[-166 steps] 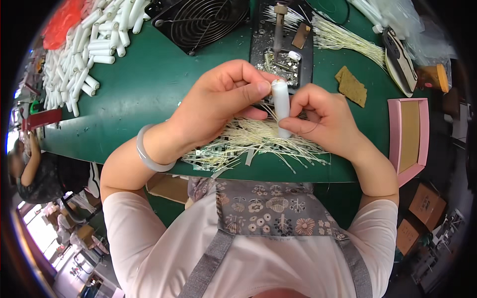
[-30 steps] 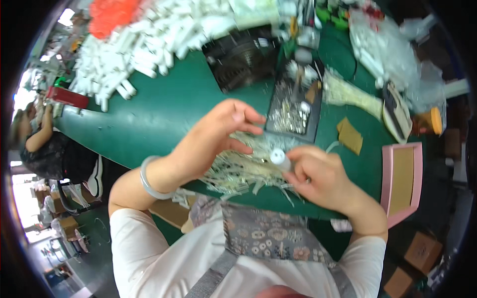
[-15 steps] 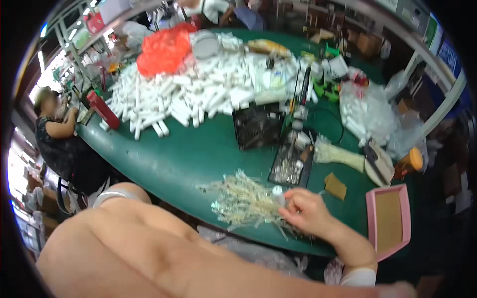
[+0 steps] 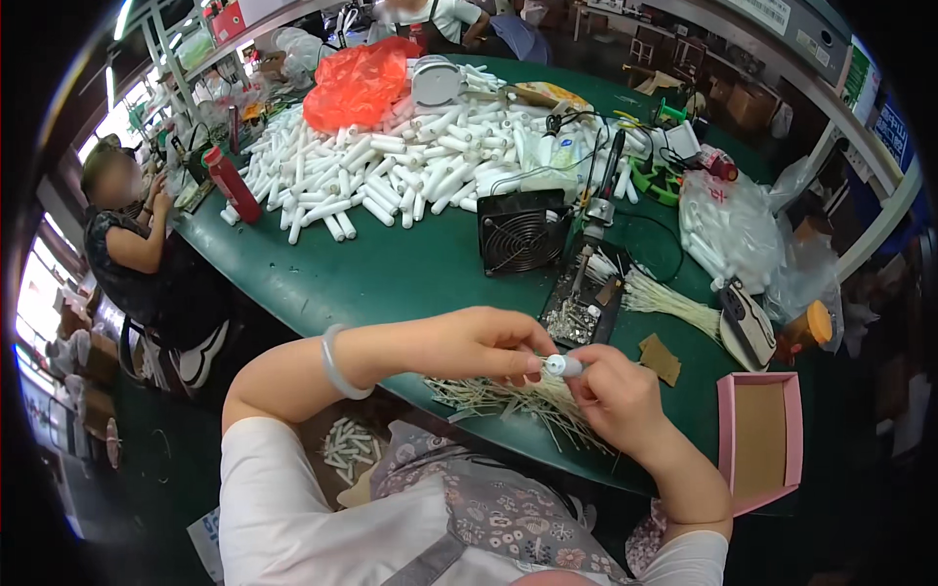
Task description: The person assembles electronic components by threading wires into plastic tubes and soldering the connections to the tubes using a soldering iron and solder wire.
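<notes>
In the head view, both hands are meeting at the near edge of the green table [image 4: 391, 283]. The right hand [image 4: 618, 396] is closing its fingers around a small white tube [image 4: 564, 366], holding it by its body with the rounded end pointing left. The left hand [image 4: 469, 344] is pinching at that end with thumb and fingertips; whether it is gripping the tube or something thin against it, I cannot tell. The tube is looking light, rigid and smooth, so likely a little slippery; holding it round the middle seems soundest. Just beneath it is lying a loose bundle of pale wires [image 4: 518, 400], thin and easily bent. Far left, a heap of white tubes [image 4: 391, 176] is spreading out.
</notes>
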The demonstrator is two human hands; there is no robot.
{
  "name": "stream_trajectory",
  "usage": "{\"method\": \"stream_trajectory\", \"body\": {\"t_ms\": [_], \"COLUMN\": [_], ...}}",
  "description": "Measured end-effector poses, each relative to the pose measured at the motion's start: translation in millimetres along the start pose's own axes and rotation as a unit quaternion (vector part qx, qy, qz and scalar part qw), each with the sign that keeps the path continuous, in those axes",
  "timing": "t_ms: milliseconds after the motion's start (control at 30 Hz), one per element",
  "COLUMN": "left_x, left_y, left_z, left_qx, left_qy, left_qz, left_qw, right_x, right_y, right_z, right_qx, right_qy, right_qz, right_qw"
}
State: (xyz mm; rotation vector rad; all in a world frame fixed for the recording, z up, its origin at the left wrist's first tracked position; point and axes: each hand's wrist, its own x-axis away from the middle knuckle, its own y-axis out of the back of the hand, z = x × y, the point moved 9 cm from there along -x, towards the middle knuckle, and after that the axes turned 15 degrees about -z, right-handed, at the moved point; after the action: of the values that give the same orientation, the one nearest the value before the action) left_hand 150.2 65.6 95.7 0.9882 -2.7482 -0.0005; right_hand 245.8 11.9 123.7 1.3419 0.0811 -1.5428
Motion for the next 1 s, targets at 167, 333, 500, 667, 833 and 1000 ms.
{"method": "stream_trajectory", "body": {"t_ms": [167,333,500,667,833,1000], "left_x": [-21,-26,-27,-31,-38,-41], "left_y": [19,23,22,30,24,17], "left_z": [-8,-14,-12,-12,0,8], "left_qx": [0.001,-0.007,-0.020,0.036,0.025,0.005], "left_qy": [-0.037,-0.073,-0.090,-0.046,-0.006,0.001], "left_qz": [-0.056,-0.098,-0.104,-0.136,-0.029,0.018], "left_qw": [0.998,0.993,0.990,0.989,0.999,1.000], "right_x": [-5,-10,-6,-4,-1,-1], "right_y": [4,10,8,6,4,1], "right_z": [-6,-13,-19,-16,-10,-13], "right_qx": [0.046,0.008,-0.044,-0.020,0.029,0.047], "right_qy": [0.048,0.010,-0.040,-0.003,0.045,0.057], "right_qz": [-0.038,-0.073,-0.061,-0.062,-0.065,-0.057], "right_qw": [0.997,0.997,0.996,0.998,0.996,0.996]}}
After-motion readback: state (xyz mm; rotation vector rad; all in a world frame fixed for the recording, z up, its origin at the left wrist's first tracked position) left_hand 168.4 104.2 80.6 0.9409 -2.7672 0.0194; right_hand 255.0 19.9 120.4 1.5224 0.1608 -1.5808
